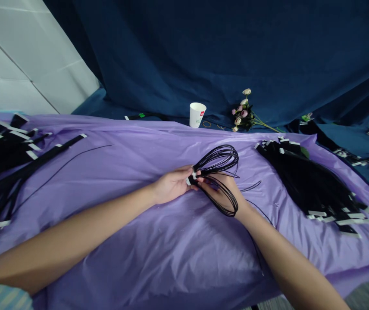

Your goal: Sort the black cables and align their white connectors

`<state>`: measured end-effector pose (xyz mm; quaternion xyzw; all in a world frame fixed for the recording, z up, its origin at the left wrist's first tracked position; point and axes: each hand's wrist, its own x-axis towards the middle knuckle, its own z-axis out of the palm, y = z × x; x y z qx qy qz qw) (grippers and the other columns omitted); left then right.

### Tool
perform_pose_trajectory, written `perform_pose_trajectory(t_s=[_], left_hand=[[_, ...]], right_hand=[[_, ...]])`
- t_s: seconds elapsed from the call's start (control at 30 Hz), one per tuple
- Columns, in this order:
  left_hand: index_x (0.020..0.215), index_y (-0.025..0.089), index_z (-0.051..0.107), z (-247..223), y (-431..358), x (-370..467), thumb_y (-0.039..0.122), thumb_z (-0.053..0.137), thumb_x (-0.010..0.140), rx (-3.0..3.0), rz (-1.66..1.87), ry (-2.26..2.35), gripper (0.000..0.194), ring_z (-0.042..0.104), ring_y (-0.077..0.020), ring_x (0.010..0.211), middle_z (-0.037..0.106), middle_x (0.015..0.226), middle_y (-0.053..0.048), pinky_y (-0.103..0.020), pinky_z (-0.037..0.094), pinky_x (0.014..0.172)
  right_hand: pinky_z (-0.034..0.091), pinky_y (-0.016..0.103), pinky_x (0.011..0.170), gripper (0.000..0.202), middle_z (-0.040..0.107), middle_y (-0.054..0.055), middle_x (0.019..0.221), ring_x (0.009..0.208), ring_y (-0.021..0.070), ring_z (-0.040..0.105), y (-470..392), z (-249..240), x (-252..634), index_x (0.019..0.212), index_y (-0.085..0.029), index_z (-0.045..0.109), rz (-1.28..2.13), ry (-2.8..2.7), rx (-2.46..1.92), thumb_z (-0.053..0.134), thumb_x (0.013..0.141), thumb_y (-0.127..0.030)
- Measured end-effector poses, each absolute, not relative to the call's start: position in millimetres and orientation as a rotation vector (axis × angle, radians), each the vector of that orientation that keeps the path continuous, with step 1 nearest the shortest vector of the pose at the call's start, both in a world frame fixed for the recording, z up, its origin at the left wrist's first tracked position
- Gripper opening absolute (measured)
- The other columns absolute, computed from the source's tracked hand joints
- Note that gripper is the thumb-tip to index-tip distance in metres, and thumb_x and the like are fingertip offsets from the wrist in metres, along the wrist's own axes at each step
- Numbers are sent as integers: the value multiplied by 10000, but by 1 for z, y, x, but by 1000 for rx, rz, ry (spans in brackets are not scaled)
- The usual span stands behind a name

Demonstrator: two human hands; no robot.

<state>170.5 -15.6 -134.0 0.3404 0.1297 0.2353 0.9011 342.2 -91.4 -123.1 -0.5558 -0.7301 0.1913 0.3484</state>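
Note:
A looped bundle of thin black cable with white connector ends is held up over the middle of the purple cloth. My left hand pinches the bundle at its white connectors. Behind the loops, my right hand has its fingers closed round the same bundle near the connectors, partly hidden by the strands. Loose cable ends trail down to the right, past my right wrist.
Black cables with white ends lie in piles at the left and right. A white paper cup and artificial flowers stand or lie along the back edge. A dark blue curtain hangs behind.

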Motion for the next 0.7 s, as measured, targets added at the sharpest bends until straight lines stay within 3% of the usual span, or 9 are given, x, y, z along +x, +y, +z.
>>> perform_pose_trajectory(t_s=[0.23,0.43,0.53,0.7], left_hand=[[826,114,640,-133,-13,169,232,578,860,627,518,273,138,588,-200,842,612,865,-88,-340,490,718],[739,109,640,-128,-13,169,194,505,901,513,549,286,228,582,-161,796,576,797,-61,-332,498,776],[711,110,634,-127,-14,169,192,500,903,479,555,271,248,584,-154,784,576,774,-58,-326,495,803],[721,125,611,-127,-12,168,212,529,886,518,522,272,204,605,-178,781,578,767,-52,-364,487,830]], right_hand=[[416,309,689,93,665,83,884,757,203,592,-96,-128,336,911,-190,578,269,-1981,-1503,524,855,-139],[320,285,535,161,605,26,689,506,131,449,-101,-117,340,965,-185,574,304,-1907,-1535,552,911,-335],[330,254,517,201,513,-26,586,487,104,405,-103,-109,350,955,-179,589,435,-1791,-1496,606,879,-364],[391,234,525,218,576,2,672,567,108,493,-112,-89,371,941,-181,646,989,-1462,-1270,662,835,-371]])
